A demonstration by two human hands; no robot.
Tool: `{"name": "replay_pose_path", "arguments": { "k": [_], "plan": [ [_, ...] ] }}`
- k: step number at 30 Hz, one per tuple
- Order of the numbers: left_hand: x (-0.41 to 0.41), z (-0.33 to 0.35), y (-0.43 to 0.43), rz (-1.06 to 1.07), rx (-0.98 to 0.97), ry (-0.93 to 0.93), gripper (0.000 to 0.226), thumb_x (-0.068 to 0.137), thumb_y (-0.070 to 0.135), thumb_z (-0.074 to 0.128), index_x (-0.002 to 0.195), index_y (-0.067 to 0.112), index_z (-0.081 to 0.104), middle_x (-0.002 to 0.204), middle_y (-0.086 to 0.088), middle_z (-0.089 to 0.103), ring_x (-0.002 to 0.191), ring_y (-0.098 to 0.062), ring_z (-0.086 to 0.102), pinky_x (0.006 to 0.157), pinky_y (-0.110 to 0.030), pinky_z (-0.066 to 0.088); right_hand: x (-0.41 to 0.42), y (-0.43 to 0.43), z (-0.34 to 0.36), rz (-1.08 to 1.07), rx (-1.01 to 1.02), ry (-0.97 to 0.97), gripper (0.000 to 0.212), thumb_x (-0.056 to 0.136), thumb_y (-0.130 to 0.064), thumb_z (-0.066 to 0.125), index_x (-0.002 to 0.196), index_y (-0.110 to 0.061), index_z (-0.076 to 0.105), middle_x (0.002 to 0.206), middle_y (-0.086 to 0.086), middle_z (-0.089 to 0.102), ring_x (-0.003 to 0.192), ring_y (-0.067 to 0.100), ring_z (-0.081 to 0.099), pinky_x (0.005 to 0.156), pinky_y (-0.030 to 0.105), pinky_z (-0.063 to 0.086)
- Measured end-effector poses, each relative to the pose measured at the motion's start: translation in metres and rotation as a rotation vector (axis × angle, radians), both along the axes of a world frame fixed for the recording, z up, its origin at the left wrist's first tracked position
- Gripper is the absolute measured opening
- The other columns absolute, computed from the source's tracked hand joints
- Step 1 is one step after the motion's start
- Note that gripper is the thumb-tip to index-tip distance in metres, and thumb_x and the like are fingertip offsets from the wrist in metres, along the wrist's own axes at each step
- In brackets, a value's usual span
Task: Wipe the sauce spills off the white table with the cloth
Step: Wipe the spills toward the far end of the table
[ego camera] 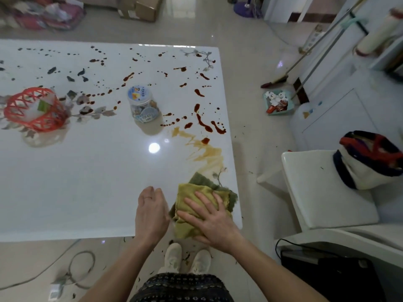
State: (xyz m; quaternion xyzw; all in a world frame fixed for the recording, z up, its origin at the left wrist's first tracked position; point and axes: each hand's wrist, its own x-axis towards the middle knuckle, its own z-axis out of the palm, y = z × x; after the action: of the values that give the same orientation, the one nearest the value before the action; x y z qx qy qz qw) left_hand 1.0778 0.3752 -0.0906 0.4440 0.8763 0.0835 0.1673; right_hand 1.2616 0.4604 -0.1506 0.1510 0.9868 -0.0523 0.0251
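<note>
A folded yellow-green cloth (192,194) lies at the near right corner of the white table (87,182). My right hand (209,216) presses flat on it with fingers spread. My left hand (151,211) rests on the table just left of the cloth, fingers relaxed, holding nothing. A smeared orange-brown sauce streak (205,152) runs from the cloth toward the far side. Dark red sauce spills (202,124) and many drops cover the right and far parts of the table.
A clear plastic jar (141,104) with a blue lid stands mid-table among the drops. A red plastic basket (36,109) sits at the left. A white chair (322,188) with a bag stands right of the table. A dustpan (278,102) and brooms lie on the floor beyond.
</note>
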Motion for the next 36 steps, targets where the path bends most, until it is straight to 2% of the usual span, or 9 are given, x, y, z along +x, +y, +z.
{"name": "replay_pose_path", "arguments": {
  "k": [6,12,17,20,23,27,31,32,36],
  "plan": [
    [-0.001,-0.001,-0.001,-0.003,-0.011,0.008,0.038,0.083,-0.003,0.038,0.12,0.0,0.043,0.133,-0.023,0.036,0.128,-0.037,0.029,0.099,-0.039,0.042,0.019,0.018,0.004,0.116,0.025,-0.031,0.073,0.089,-0.061,0.046,0.155,-0.041,0.02,0.163,0.0,0.022,0.148,0.031,0.022,0.111,0.061,0.03],
    [0.008,-0.008,0.014,0.11,-0.024,0.026,0.022,0.081,-0.001,0.04,0.103,0.001,0.046,0.118,-0.024,0.044,0.118,-0.04,0.036,0.089,-0.043,0.047,0.044,0.043,0.003,0.254,0.004,0.035,0.068,0.091,-0.052,0.055,0.152,-0.042,0.026,0.159,-0.002,0.029,0.143,0.029,0.033,0.101,0.054,0.041],
    [0.033,-0.018,0.029,0.246,-0.075,0.036,0.036,0.081,0.005,0.044,0.116,-0.004,0.044,0.123,-0.027,0.043,0.12,-0.043,0.036,0.102,-0.047,0.037,0.064,0.075,-0.006,0.436,0.015,0.045,0.068,0.09,-0.062,0.052,0.151,-0.042,0.03,0.156,-0.004,0.034,0.139,0.027,0.036,0.097,0.048,0.035],
    [0.048,-0.015,0.032,0.31,-0.083,0.005,0.037,0.082,0.005,0.048,0.118,-0.003,0.043,0.126,-0.027,0.041,0.121,-0.043,0.035,0.102,-0.048,0.037,0.064,0.104,-0.008,0.546,0.037,0.052,0.071,0.088,-0.06,0.055,0.151,-0.042,0.028,0.155,-0.005,0.033,0.136,0.025,0.038,0.096,0.045,0.034],
    [0.062,-0.012,0.03,0.368,-0.105,-0.005,0.045,0.082,0.001,0.047,0.127,-0.001,0.04,0.134,-0.027,0.035,0.125,-0.043,0.032,0.101,-0.048,0.036,0.055,0.137,-0.009,0.489,0.023,0.103,0.063,0.091,-0.057,0.05,0.15,-0.04,0.034,0.154,-0.005,0.035,0.134,0.026,0.039,0.095,0.046,0.037],
    [0.065,-0.014,0.03,0.37,-0.12,-0.008,0.045,0.079,0.001,0.049,0.123,-0.003,0.039,0.13,-0.028,0.037,0.12,-0.043,0.035,0.094,-0.05,0.041,0.034,0.168,-0.009,0.414,0.052,0.111,0.054,0.095,-0.054,0.042,0.147,-0.038,0.038,0.149,-0.003,0.042,0.129,0.028,0.04,0.094,0.047,0.039],
    [0.065,-0.008,0.036,0.43,-0.141,-0.044,0.043,0.084,0.005,0.05,0.126,0.001,0.038,0.141,-0.022,0.029,0.128,-0.038,0.031,0.095,-0.045,0.041,0.012,0.181,0.006,0.278,-0.005,0.186,0.064,0.081,-0.041,0.075,0.139,-0.033,0.048,0.137,0.003,0.051,0.114,0.03,0.049,0.08,0.049,0.052],
    [0.065,-0.008,0.037,0.438,-0.139,-0.053,0.042,0.084,0.005,0.049,0.125,0.001,0.038,0.141,-0.022,0.028,0.128,-0.038,0.031,0.096,-0.045,0.041,0.008,0.178,0.013,0.208,-0.047,0.229,0.064,0.079,-0.037,0.075,0.137,-0.031,0.05,0.134,0.006,0.054,0.11,0.03,0.052,0.077,0.048,0.053],
    [0.064,-0.009,0.037,0.443,-0.123,-0.049,0.044,0.084,0.007,0.05,0.125,0.003,0.038,0.139,-0.019,0.03,0.126,-0.037,0.032,0.096,-0.043,0.041,0.01,0.135,0.023,0.107,-0.059,0.371,0.054,0.086,-0.03,0.056,0.139,-0.035,0.047,0.139,0.011,0.053,0.113,0.028,0.05,0.075,0.044,0.051]
  ]
}}
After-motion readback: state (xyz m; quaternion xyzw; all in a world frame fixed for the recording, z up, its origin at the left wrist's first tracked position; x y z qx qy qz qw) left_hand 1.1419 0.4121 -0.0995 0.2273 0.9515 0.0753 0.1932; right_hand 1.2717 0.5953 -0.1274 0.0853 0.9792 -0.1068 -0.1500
